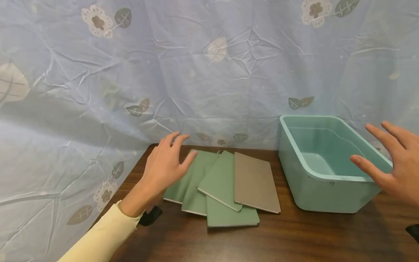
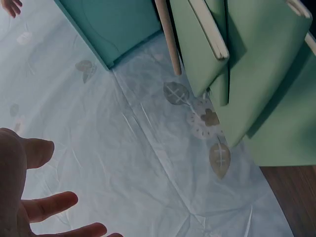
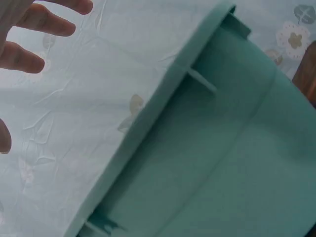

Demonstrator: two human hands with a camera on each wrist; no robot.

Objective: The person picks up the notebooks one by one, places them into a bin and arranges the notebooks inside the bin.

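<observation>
Several green notebooks [image 1: 220, 178] lie overlapping in a loose fan on the table, and a brown notebook [image 1: 255, 182] rests on their right side. My left hand [image 1: 166, 163] hovers over the left part of the fan with fingers spread and nothing held. Above the right rim of a teal plastic bin [image 1: 330, 194], my right hand [image 1: 400, 160] is held in the air, fingers apart, also without anything in it. The left wrist view shows the pale page edges of the green notebooks [image 2: 266, 74] close by. In the right wrist view the bin's wall [image 3: 222, 148] fills much of the picture.
The bin stands at the right of the dark wooden table [image 1: 183, 240], its visible inside bare. A pale blue cloth [image 1: 209, 80] with flowers and leaves hangs behind the table and along its left side.
</observation>
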